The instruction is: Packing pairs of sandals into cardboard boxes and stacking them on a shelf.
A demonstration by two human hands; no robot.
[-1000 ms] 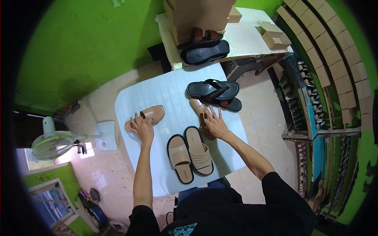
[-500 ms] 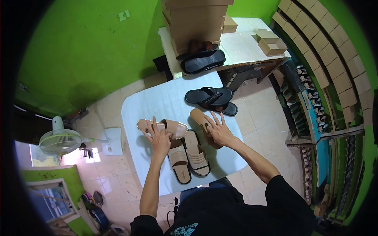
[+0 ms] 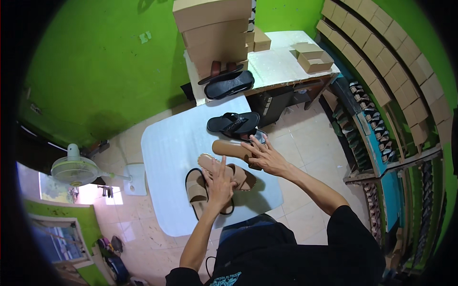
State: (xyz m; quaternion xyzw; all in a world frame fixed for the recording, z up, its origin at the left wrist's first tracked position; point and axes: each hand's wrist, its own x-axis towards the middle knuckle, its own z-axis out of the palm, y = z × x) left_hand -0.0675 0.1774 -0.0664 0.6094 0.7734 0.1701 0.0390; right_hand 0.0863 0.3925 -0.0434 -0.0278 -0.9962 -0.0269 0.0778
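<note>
4 tan sandals on white table (image 3: 164,152): L hand (image 3: 220,187) flat, fingers spread on studded tan sandal (image 3: 245,177) near front edge; R hand (image 3: 265,155) open on plain tan sandal (image 3: 231,148) just behind. Tan pair (image 3: 196,191) partly hidden under L hand; 2 black sandals (image 3: 234,124) overlap, hard to separate.

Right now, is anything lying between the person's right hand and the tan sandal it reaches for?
Nothing visible does. The right hand already rests its fingers on the tan sandal at the white table; the black sandals lie beyond it, not between.
</note>
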